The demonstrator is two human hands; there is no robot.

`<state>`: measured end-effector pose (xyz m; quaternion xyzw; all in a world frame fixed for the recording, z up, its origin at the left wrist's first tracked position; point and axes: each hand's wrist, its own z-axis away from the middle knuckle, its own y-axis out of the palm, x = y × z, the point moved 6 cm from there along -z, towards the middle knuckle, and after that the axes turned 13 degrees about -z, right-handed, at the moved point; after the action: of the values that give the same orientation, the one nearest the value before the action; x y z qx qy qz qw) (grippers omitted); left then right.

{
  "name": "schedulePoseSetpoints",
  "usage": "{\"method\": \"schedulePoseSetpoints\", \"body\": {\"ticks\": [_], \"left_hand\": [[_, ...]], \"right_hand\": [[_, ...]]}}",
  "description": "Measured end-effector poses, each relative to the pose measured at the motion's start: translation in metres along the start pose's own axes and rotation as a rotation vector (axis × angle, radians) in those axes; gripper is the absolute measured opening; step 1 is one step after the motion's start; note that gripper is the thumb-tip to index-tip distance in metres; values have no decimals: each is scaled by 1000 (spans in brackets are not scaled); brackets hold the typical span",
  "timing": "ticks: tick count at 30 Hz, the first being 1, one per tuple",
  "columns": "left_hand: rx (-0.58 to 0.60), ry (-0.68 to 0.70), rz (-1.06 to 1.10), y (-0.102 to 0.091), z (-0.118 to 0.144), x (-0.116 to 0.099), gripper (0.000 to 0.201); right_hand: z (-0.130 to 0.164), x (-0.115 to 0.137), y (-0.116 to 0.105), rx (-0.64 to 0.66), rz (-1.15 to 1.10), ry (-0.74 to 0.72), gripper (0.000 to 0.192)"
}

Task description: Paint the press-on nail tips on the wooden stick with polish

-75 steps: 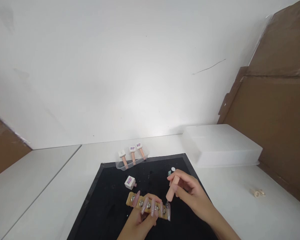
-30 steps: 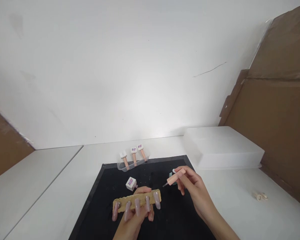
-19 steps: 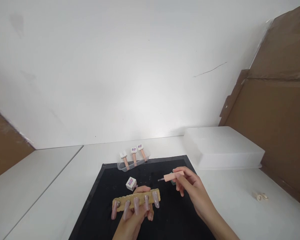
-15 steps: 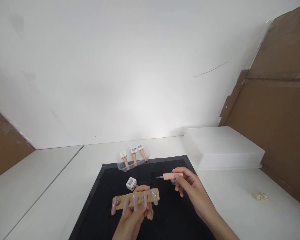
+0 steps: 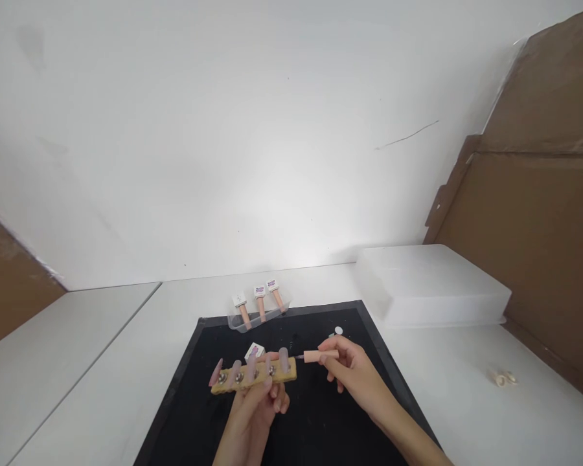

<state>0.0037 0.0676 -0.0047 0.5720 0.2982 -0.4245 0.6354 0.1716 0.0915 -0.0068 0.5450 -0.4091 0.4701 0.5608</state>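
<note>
My left hand (image 5: 258, 404) is closed on a yellowish nail display stand (image 5: 245, 383), held up over the black mat. Several long false nails (image 5: 252, 366) in pale pink and mauve stick up from it on small metal mounts. In my right hand (image 5: 352, 369) is a nail polish brush (image 5: 320, 356) with a peach handle, pinched between thumb and fingers. Its bristle tip points left, close to the rightmost false nail (image 5: 284, 359); whether they touch I cannot tell. Behind the stand a white nail polish bottle (image 5: 255, 351) with a purple label is partly hidden.
A clear tray (image 5: 267, 317) at the back holds three polish bottles (image 5: 259, 303) with peach caps. A small white disc (image 5: 339, 331) lies on the black mat (image 5: 315, 427). To the right are a translucent white box (image 5: 442, 291) and cream-coloured rings (image 5: 505, 378).
The stand has moved up and left and tilted, so its nails now point upward. My right hand has brought the brush left and slightly down, beside the end nail, uncovering the white disc.
</note>
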Motion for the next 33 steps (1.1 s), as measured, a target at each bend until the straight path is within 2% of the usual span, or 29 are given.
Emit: {"method": "schedulePoseSetpoints", "body": {"ticks": [6,15,24,31,33], "left_hand": [[-151,22,114,-9,2,-10,8],[-238,73,190,-20,1,-18,21],[-275,77,152,-25,-2,-13,9],[-309,55,156,-27,-6,-8,18],[-303,51,157,-27,-7,-7,14]], "right_hand": [[-2,-13,4,24,61,8,6],[3,-29,20,36,168,-80,12],[0,-41,32,43,266,-203,12],[-10,-48,35,60,324,-261,13],[-12,-48,35,66,338,-270,13]]}}
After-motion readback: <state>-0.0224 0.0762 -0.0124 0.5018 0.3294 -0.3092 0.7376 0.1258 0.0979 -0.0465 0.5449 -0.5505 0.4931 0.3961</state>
